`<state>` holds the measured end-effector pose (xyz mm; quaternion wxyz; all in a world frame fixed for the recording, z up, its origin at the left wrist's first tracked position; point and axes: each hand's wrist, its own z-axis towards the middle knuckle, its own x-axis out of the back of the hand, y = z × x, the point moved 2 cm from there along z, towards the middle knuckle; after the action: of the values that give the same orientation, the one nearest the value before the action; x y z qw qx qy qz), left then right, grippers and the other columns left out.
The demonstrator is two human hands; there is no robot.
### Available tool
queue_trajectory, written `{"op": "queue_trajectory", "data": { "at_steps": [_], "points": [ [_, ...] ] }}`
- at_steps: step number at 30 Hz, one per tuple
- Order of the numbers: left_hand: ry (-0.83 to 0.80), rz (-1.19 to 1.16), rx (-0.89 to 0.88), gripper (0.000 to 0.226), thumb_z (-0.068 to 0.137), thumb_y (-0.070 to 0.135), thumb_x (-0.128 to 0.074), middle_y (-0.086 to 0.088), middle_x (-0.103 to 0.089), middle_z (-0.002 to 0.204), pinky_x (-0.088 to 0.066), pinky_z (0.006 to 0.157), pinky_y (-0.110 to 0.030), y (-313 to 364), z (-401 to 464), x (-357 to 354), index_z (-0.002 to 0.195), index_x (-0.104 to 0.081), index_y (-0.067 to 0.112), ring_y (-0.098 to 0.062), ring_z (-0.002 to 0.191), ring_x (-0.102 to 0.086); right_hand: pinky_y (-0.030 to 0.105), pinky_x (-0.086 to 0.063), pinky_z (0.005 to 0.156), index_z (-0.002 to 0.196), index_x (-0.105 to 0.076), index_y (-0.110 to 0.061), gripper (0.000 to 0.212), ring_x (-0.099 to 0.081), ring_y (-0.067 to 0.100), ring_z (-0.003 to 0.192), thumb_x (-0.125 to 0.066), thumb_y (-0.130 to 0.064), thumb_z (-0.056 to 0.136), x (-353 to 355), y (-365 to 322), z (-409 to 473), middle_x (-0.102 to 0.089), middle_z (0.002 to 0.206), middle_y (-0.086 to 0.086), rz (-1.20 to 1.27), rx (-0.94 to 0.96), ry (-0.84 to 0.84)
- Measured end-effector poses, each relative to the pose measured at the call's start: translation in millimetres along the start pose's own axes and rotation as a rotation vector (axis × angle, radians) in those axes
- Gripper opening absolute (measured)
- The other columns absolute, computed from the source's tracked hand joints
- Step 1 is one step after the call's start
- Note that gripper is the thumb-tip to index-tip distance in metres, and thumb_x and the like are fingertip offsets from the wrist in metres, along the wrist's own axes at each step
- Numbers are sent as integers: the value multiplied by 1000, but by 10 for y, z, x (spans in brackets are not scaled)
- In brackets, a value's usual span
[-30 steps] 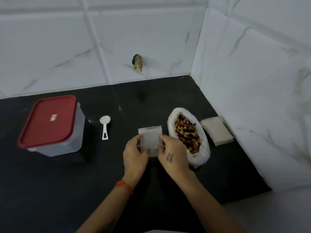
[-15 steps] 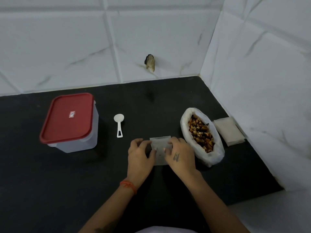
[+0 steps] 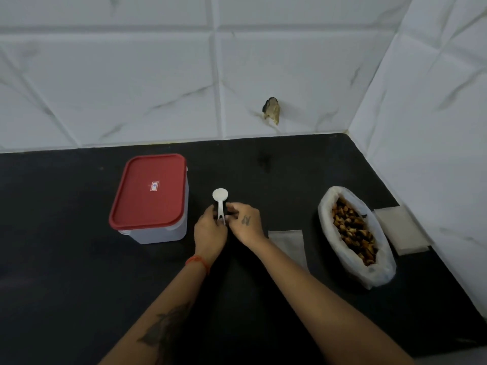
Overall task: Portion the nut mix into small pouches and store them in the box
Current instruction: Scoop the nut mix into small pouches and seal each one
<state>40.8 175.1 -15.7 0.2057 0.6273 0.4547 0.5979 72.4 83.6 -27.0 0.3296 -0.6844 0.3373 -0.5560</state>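
Counter (image 3: 66,272): black, set into a white tiled corner.
Left hand (image 3: 210,229): fingers curled round the handle of the white spoon (image 3: 220,204).
Right hand (image 3: 243,222): fingertips pinch the same handle from the other side.
Pouch (image 3: 288,245): empty, flat just beside the right wrist.
Nut bag (image 3: 354,234): open, near the right edge.
Filled pouches (image 3: 402,230): against the right wall.
Box (image 3: 151,198): red lid on, left of the spoon.
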Motion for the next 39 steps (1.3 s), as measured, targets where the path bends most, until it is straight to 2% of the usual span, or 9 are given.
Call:
{"op": "queue_trajectory", "data": {
  "at_steps": [5, 9, 19, 22, 26, 28, 33, 36, 39],
  "points": [
    [-2, -38, -23, 38, 87, -6, -47, -9, -67, 112, -41, 80, -19, 4, 15, -9, 120, -61, 7, -18, 104, -61, 9, -50, 67, 107, -69, -9, 28, -68, 13, 89, -61, 4, 83, 15, 33, -2, -72, 98, 7, 123, -66, 0],
    [-28, -143, -50, 30, 87, -1, -56, 4, -66, 99, -43, 67, -9, 95, -106, -39, 113, -63, 12, -3, 86, -60, 22, -57, 75, 100, -69, -13, 24, -69, 10, 81, -69, -1, 79, 269, 16, -166, -73, 91, 3, 159, -94, 50],
    [-352, -396, -236, 36, 81, -1, -66, 6, -67, 91, -57, 75, -26, 844, -878, -582, 106, -59, 24, -2, 81, -65, 36, -54, 83, 100, -67, -19, 17, -66, 13, 85, -65, -13, 84, 1501, 169, -1102, -71, 89, -2, -45, -147, 267],
    [-486, -378, -252, 36, 82, 1, -66, 6, -65, 90, -57, 77, -27, 963, -1066, -900, 111, -58, 20, -1, 78, -63, 24, -51, 83, 104, -66, -21, 21, -64, 6, 89, -65, -14, 85, 1754, 393, -1363, -68, 91, -9, -134, -218, 342],
    [-563, -291, -278, 31, 83, 5, -66, 5, -67, 96, -57, 80, -35, 1021, -1241, -1253, 106, -59, 25, -11, 84, -66, 6, -38, 67, 106, -67, -23, 26, -56, -4, 77, -68, -14, 82, 1924, 681, -1590, -66, 87, -14, -160, -276, 439],
    [-573, -236, -302, 31, 83, 6, -64, 3, -68, 100, -56, 81, -32, 1032, -1299, -1380, 107, -62, 24, -11, 88, -66, 8, -40, 72, 113, -66, -20, 29, -57, 1, 83, -66, -13, 84, 1963, 783, -1645, -69, 100, -6, -187, -320, 445],
    [-511, 17, -460, 32, 86, 8, -60, 1, -63, 109, -39, 65, 0, 1059, -1333, -1538, 116, -64, 18, -6, 89, -59, 22, -47, 86, 115, -65, -17, 27, -61, 11, 99, -61, -17, 89, 1960, 933, -1670, -67, 110, 0, -268, -347, 423],
    [-489, 61, -491, 33, 87, 10, -59, 0, -60, 113, -41, 71, -4, 1051, -1330, -1531, 119, -63, 18, -8, 92, -58, 22, -46, 87, 115, -64, -18, 27, -60, 12, 99, -62, -18, 88, 1969, 986, -1653, -67, 110, 0, -266, -334, 408],
    [-458, 20, -475, 33, 87, 11, -61, 0, -56, 117, -48, 83, -20, 1031, -1337, -1482, 119, -63, 18, -12, 92, -61, 16, -44, 77, 111, -66, -18, 24, -58, 6, 89, -64, -20, 87, 2027, 991, -1645, -67, 106, -2, -255, -307, 392]
  ]
}}
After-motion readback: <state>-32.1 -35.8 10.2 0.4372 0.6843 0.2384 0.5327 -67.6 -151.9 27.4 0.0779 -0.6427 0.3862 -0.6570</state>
